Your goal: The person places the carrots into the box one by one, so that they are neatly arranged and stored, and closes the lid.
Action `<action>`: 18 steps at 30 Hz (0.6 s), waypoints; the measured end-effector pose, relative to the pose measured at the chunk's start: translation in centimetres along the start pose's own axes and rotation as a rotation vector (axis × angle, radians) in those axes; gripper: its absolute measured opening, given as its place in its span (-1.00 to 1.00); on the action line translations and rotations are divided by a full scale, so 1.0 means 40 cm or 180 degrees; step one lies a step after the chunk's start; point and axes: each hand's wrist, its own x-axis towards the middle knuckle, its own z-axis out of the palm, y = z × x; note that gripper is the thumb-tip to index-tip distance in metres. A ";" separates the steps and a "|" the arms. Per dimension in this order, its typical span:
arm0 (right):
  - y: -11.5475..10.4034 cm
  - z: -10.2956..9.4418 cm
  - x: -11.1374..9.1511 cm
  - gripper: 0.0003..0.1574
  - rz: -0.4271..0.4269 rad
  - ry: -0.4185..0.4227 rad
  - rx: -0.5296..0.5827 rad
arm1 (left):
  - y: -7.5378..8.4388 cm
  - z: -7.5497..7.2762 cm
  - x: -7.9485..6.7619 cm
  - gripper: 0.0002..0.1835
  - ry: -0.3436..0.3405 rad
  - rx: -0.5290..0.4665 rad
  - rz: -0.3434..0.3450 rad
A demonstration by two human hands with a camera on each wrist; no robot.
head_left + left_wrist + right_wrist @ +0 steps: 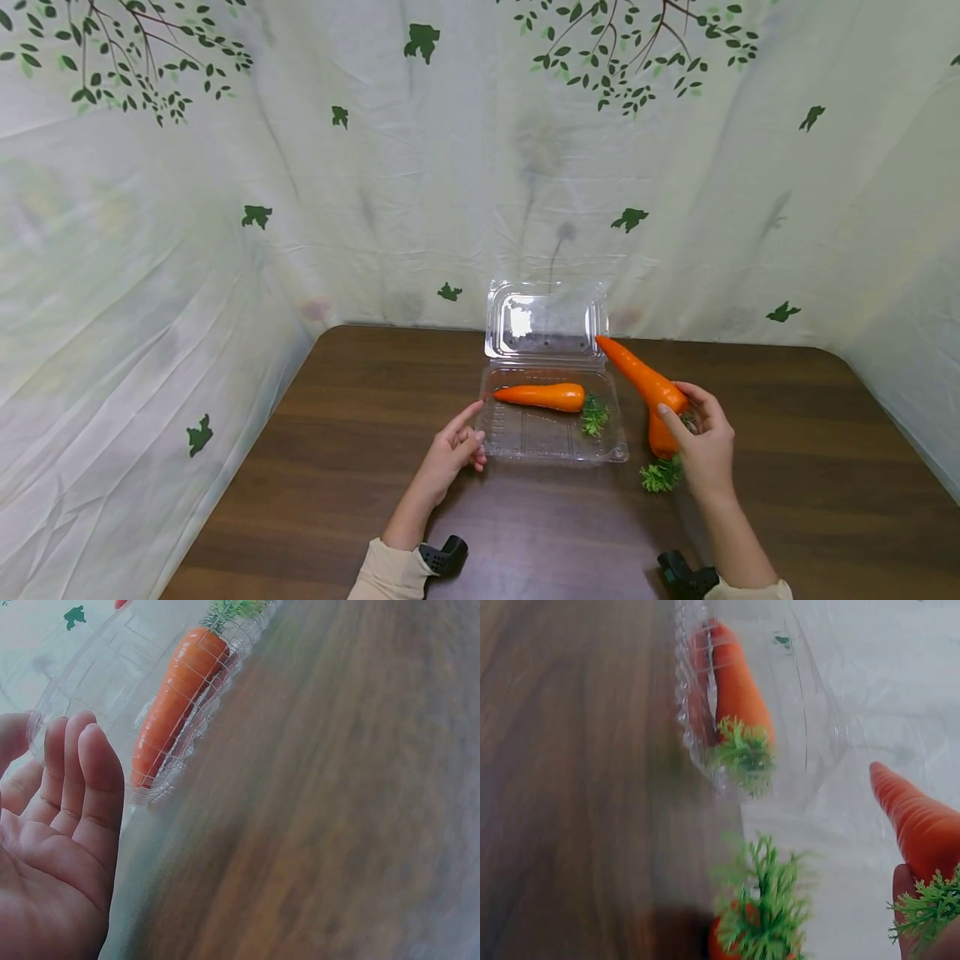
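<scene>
A clear plastic clamshell box [525,446] stands with its lid [547,321] raised at the back. Inside the tray lies an orange carrot [540,397] with a green leafy top [595,417]. My right hand [705,437] grips a second carrot [641,375] by its thick end, the tip pointing up and left beside the lid. Below it, another carrot [662,437] lies on the table, partly hidden by the held one; its leaves [765,904] show in the right wrist view. My left hand [450,454] has its index finger extended, fingertip right at the box's left edge.
The brown wooden table [360,400] has its far edge just behind the lid. A pale curtain [480,167] with leaf prints hangs behind and at both sides. Dark wrist devices [444,557] sit at both wrists.
</scene>
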 end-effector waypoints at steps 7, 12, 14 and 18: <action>-0.006 0.039 0.008 -0.53 -0.0060 -0.0171 0.0123 | 0.000 -0.002 -0.001 -0.43 0.0016 0.0005 -0.0004; -0.005 0.062 0.013 -0.56 -0.0052 -0.0294 0.0188 | 0.000 -0.001 -0.001 -0.43 0.0013 -0.0002 -0.0006; -0.003 0.071 0.014 -0.57 -0.0062 -0.0312 0.0200 | 0.000 -0.001 -0.001 -0.43 0.0011 0.0007 -0.0012; -0.002 0.090 0.015 -0.57 -0.0081 -0.0377 0.0251 | 0.002 0.001 -0.001 -0.44 0.0024 0.0011 -0.0007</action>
